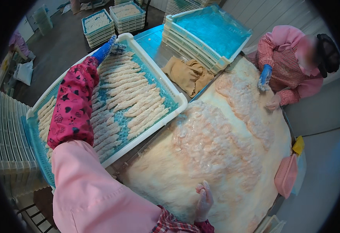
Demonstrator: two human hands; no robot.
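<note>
My left hand point(107, 49), in a blue glove dusted with crumbs, reaches to the far end of a white tray point(179, 100) lined with blue plastic. Its fingers are closed on a breaded meat strip point(118, 47), partly hidden by the glove. Rows of pale breaded strips point(129, 83) lie side by side on the liner; my left arm covers part of them. Above the crumb-covered table point(154, 171), my right hand point(204, 200) has its fingers curled together, coated with crumbs, and nothing shows in them. Beyond it lies a wet heap of raw meat pieces point(209, 136).
Across the table a co-worker point(280, 66) handles meat with a blue-gloved hand. Stacked blue-lined trays point(209, 33) and a brown cloth point(189, 73) sit beyond my tray. A pink basket point(286, 176) rests at the right edge. Filled tray stacks point(98, 29) stand on the floor.
</note>
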